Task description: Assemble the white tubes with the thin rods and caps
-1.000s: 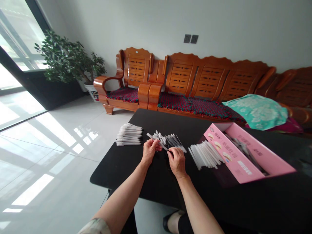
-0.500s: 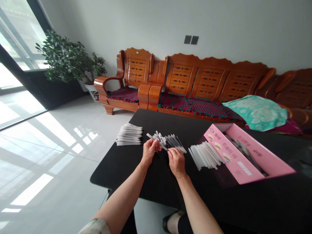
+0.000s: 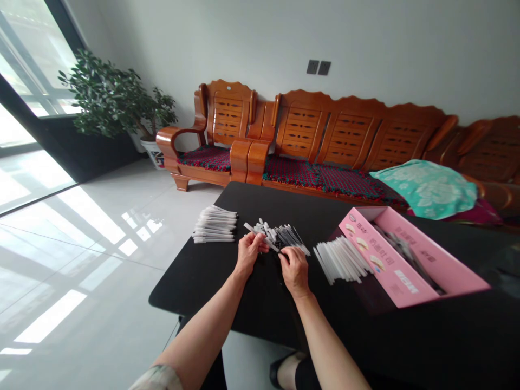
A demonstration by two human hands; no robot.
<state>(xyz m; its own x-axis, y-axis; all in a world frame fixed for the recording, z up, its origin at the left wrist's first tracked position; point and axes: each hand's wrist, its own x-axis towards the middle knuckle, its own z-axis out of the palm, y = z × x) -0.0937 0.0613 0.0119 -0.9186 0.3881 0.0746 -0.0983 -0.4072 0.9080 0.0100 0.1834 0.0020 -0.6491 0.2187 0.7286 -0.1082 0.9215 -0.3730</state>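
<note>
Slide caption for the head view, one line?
The left hand and right hand handle white plastic sticks on a black table beside a pink cardboard box.

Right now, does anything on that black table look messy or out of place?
The loose white plastic sticks between the left hand and right hand lie crisscross in a jumble, unlike the tidy bundle further left. The fanned bundle beside the pink cardboard box is also slightly uneven.
</note>
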